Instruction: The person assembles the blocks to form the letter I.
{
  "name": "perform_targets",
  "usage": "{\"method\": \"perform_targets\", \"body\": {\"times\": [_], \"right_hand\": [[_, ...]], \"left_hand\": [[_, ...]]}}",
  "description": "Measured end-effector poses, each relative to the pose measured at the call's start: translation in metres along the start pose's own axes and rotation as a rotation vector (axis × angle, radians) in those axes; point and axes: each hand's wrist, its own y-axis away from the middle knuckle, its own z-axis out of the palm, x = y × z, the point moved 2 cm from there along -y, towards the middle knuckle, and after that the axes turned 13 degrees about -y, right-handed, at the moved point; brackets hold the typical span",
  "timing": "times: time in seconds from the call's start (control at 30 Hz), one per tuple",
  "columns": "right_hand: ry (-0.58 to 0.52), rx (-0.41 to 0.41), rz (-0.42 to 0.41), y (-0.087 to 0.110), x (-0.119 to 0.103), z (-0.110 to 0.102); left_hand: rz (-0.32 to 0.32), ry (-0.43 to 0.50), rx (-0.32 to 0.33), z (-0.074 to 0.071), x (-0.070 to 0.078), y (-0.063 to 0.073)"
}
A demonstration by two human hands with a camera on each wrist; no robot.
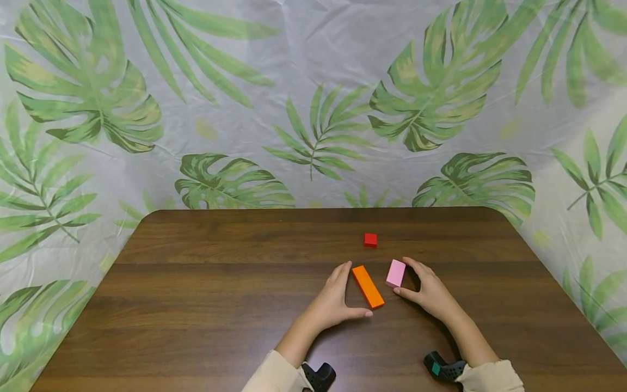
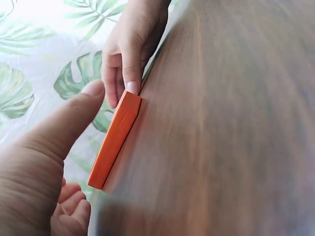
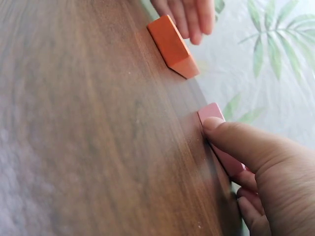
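Observation:
A long orange block (image 1: 368, 287) lies flat on the wooden table, slanting between the two hands. My left hand (image 1: 334, 301) is spread around its left side, thumb near the front end and fingers near the back, with a gap to the block in the left wrist view. To the right lies a shorter pink block (image 3: 229, 156). My right hand (image 1: 433, 293) pinches it, thumb at the near end and index finger at the far end; the other fingers are partly hidden. Farther back sits a small red block (image 1: 370, 240), near neither hand.
The brown wooden table (image 1: 196, 305) ends at the back against a grey cloth (image 1: 323, 65) printed with green leaves. Black devices are strapped at both wrists, the left one (image 1: 320, 377) and the right one (image 1: 443, 367) close above the tabletop.

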Motion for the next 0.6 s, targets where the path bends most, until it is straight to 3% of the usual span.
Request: {"method": "perform_targets", "body": {"times": [0.2,0.6], "right_hand": [[-0.003,-0.004,-0.005,-0.0005,-0.0008,0.0002],[-0.002,-0.003,-0.005,0.0012,-0.0012,-0.0002]], "left_hand": [[-0.056,-0.029,-0.004,0.0034,0.0004,-0.0042],[-0.04,-0.125,0.028,0.01,0.0043,-0.0079]]}}
